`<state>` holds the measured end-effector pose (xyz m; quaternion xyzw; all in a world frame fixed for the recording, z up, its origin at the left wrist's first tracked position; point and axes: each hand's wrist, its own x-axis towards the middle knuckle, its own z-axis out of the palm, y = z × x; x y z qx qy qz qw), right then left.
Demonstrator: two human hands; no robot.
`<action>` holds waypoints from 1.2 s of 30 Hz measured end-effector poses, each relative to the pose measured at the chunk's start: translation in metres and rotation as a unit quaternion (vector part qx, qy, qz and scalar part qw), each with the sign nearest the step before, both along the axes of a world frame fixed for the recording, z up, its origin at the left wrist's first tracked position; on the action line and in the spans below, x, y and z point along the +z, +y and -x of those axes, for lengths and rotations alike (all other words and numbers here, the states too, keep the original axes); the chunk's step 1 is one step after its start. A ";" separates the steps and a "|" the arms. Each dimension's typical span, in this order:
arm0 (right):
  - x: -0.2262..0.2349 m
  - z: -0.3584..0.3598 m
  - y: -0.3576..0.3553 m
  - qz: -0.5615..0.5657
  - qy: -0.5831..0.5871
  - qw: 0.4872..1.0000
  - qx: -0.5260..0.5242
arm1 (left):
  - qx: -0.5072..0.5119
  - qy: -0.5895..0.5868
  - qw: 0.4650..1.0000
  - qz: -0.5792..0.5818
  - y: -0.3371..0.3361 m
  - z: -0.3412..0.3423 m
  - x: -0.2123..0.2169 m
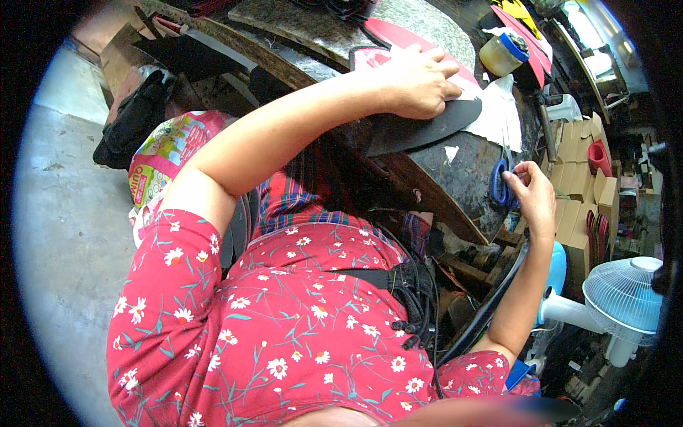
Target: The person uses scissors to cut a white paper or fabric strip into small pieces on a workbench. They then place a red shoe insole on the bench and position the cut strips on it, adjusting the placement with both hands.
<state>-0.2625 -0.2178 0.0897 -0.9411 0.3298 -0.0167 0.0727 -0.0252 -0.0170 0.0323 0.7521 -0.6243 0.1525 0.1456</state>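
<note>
My left hand (425, 84) lies across a flat red-and-white piece with a dark edge on the workbench, its fingers spread and slightly bent. Beneath it, a black sole-shaped piece (434, 128) with a rounded end juts over the dark bench top (462, 181). My right hand (533, 196) is at the bench's right edge, thumb and fingers closed at the blue handles of a pair of scissors (500, 183). The blades point away, toward a crumpled white sheet (500, 114). A small white scrap (451, 153) lies between the black piece and the scissors.
Farther back stands a jar with a blue rim (504, 53), beside a large red piece (523, 32). Cardboard boxes (573, 171) and a blue-and-white fan (626, 295) are on the right. A colourful printed bag (167, 153) sits by the bench at left.
</note>
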 end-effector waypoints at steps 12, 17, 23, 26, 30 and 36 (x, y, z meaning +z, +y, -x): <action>-0.007 0.006 0.021 0.031 -0.015 0.999 -0.016 | -0.009 0.039 0.997 0.065 -0.033 -0.009 -0.014; -0.009 0.016 0.037 0.096 0.017 0.995 -0.033 | -0.040 0.029 0.997 0.057 -0.027 -0.012 -0.016; -0.013 0.026 0.008 -0.034 -0.041 0.998 -0.041 | -0.028 -0.021 0.998 0.059 -0.028 -0.005 -0.011; -0.015 0.033 -0.015 -0.234 -0.113 0.961 -0.096 | 0.012 -0.042 0.998 0.048 -0.020 -0.006 -0.010; -0.021 0.061 -0.021 -0.398 -0.222 0.889 -0.045 | 0.073 -0.074 0.993 0.062 0.000 -0.020 -0.007; -0.030 0.057 -0.026 -0.364 -0.278 0.889 -0.015 | 0.062 -0.055 0.994 0.069 0.007 -0.017 -0.003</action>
